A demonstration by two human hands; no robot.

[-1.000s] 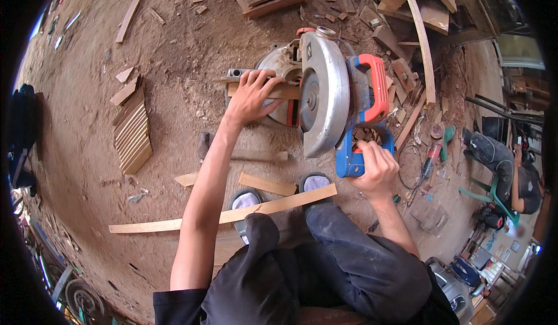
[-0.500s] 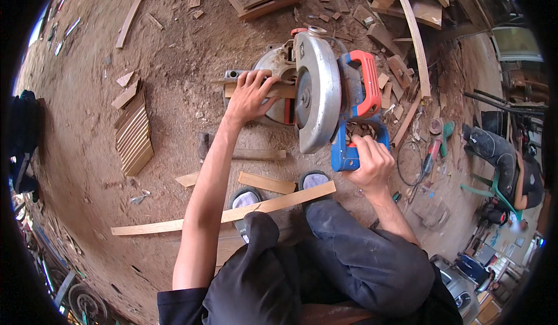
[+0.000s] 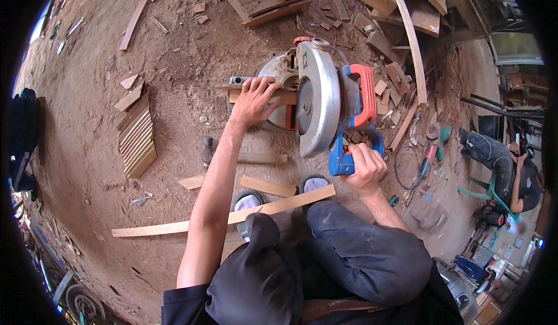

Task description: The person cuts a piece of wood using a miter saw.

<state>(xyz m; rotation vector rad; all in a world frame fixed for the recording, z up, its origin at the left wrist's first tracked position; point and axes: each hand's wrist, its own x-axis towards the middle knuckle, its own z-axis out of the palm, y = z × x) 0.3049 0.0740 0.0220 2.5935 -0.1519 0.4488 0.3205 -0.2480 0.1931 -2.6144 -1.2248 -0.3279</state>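
Dirt floor (image 3: 174,63), sawdust-strewn. Mitre saw (image 3: 317,98) sits on it, blade guard lowered over the wooden strip (image 3: 285,97) lying across the saw bed. Left hand (image 3: 256,101) spread flat on strip, pinning it, probably against shift. Right hand (image 3: 363,168) closed round blue handle (image 3: 343,162). Stacked slats (image 3: 136,136) well left.

left arm stretched forward | left hand (image 3: 254,99) flat, fingers spread | right hand (image 3: 364,166) apparently fisted, arm bent
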